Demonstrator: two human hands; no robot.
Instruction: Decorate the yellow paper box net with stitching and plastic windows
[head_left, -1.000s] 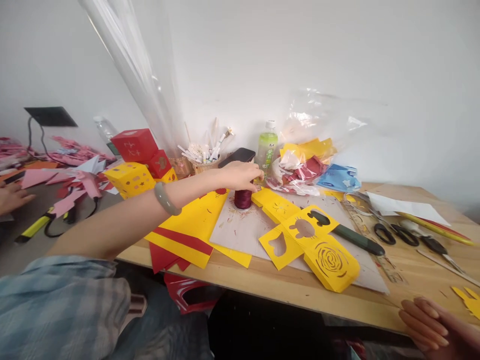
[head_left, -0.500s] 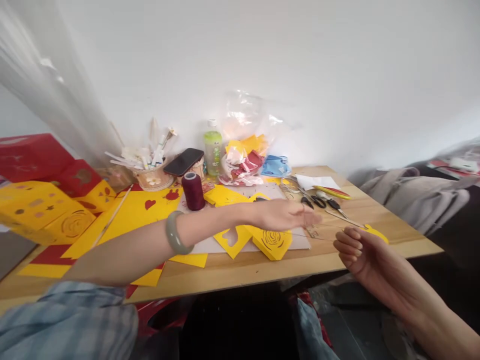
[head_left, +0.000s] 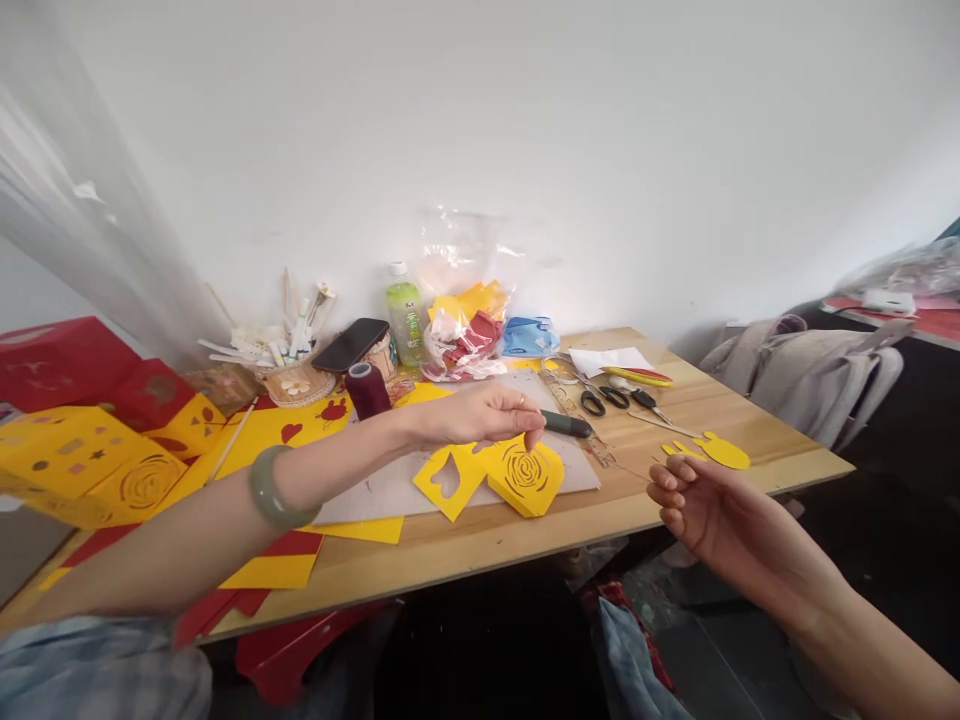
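My left hand [head_left: 502, 413], with a pale green bangle [head_left: 276, 488] on the forearm, is over the yellow cut-out pieces. Its fingers are bent and pressed together; what they hold is too small to make out. Just right of its fingertips lies a dark green pen-shaped tool [head_left: 567, 424]. Below it are a yellow paper piece with a rose-like pattern [head_left: 526, 475] and one with a heart-shaped hole [head_left: 448, 484]. My right hand [head_left: 686, 500] is at the table's front right, fingers closed on a thin thread [head_left: 637, 472] running leftward. Behind my left wrist stands a dark red thread spool [head_left: 367, 390].
Scissors [head_left: 600, 398], a yellow-and-red cutter [head_left: 637, 377] and a yellow rabbit-shaped cut-out [head_left: 721, 451] lie to the right. Along the wall are a green bottle [head_left: 406, 315], a clear bag of scraps [head_left: 469, 325] and a phone [head_left: 351, 345]. Yellow boxes [head_left: 82, 460] fill the left.
My left hand has moved left, away from my right hand, and its fingers have gone from stretched out to bent together. My right hand has shifted slightly left and down in view.
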